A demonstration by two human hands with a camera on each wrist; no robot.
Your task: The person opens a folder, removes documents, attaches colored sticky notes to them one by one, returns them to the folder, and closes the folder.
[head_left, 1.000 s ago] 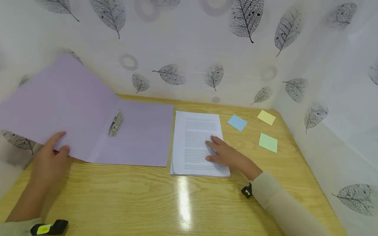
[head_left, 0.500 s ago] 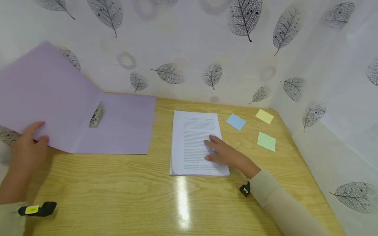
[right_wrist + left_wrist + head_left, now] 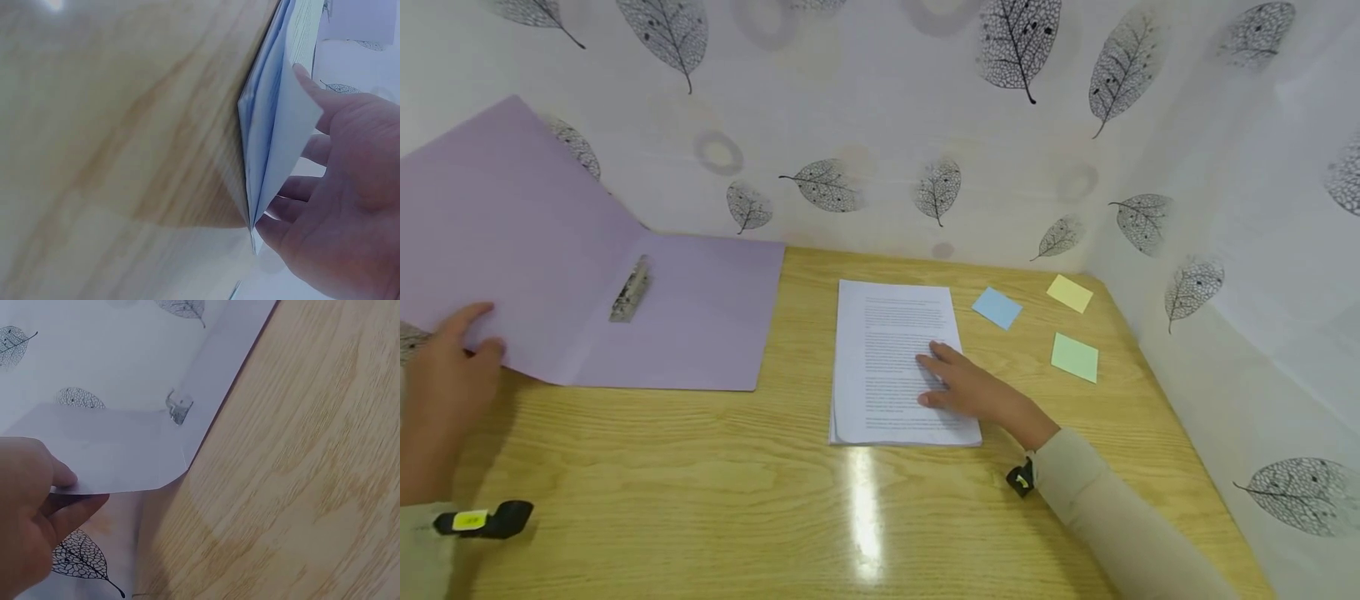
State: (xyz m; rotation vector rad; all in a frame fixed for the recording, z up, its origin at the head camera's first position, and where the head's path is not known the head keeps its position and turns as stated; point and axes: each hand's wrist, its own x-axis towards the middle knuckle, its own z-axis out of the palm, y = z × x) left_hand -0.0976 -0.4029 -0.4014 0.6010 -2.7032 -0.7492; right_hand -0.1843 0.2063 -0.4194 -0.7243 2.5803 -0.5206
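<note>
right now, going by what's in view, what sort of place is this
Probably a desk or paperwork spot tucked into a corner: a wood-grain table against a leaf-patterned wall covering, with a stack of printed pages and an open purple folder.

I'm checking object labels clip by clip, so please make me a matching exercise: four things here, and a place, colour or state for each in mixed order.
Things
1. purple folder
2. stack of printed sheets
3. metal clip
4. note nearest the person

Places, colours, states
A. pale green
B. under the person's right hand
C. open, one side held up by the left hand
D. on the purple folder, beside its fold

Right pairs: 1-C, 2-B, 3-D, 4-A
</note>
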